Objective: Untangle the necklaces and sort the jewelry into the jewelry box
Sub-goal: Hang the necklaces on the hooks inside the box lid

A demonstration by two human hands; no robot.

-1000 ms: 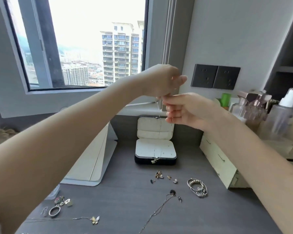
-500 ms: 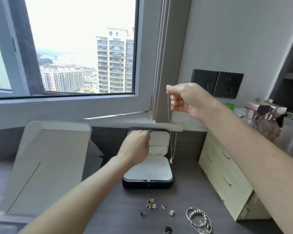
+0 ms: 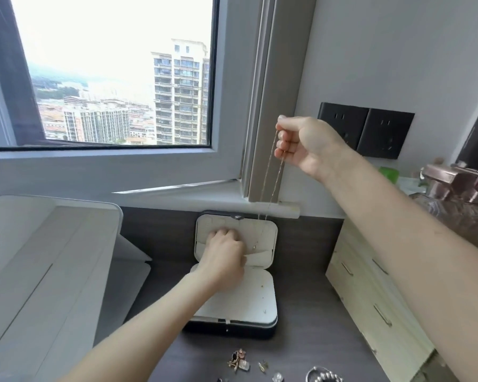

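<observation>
- The right hand (image 3: 305, 144) is up high. Its grip is pinched tight on a thin gold necklace (image 3: 267, 175).
- The necklace hangs down in two strands. Its low end dangles in front of the open lid of the jewelry box (image 3: 246, 299).
- The left hand (image 3: 224, 255) is against the inside of the lid, fingers curled. I cannot tell if its grip holds anything.
- The box sits on the dark bench (image 3: 309, 299), with small earrings (image 3: 239, 360) near its front.

Two bare forearms, uncovered to the frame's edge, left hand (image 3: 224, 252), right hand (image 3: 304, 142), both bare
</observation>
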